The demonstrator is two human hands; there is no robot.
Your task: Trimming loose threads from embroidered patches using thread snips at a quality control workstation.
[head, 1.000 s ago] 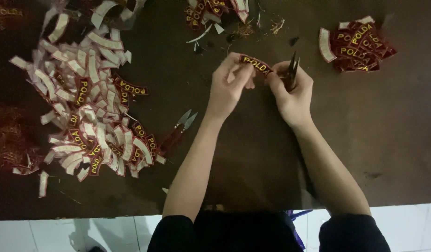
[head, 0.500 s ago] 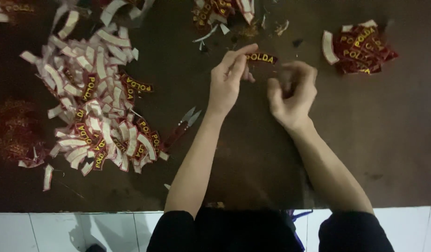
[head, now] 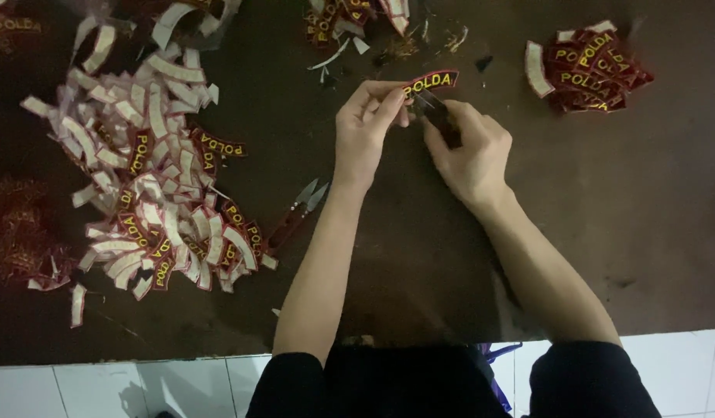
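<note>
Left hand (head: 365,128) pinches a curved red patch (head: 431,82) — right hand (head: 469,151) grips dark snips (head: 438,120) against it.

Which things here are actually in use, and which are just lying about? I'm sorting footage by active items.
In use:
left hand, pinching a curved red patch
right hand, holding a small dark cutter to it

Lying about:
red-handled snips
big patch heap
small patch stack
scraps
brown table

A spare pair of snips (head: 295,213) lies beside the big patch heap (head: 152,178) on the dark table (head: 644,232).
</note>
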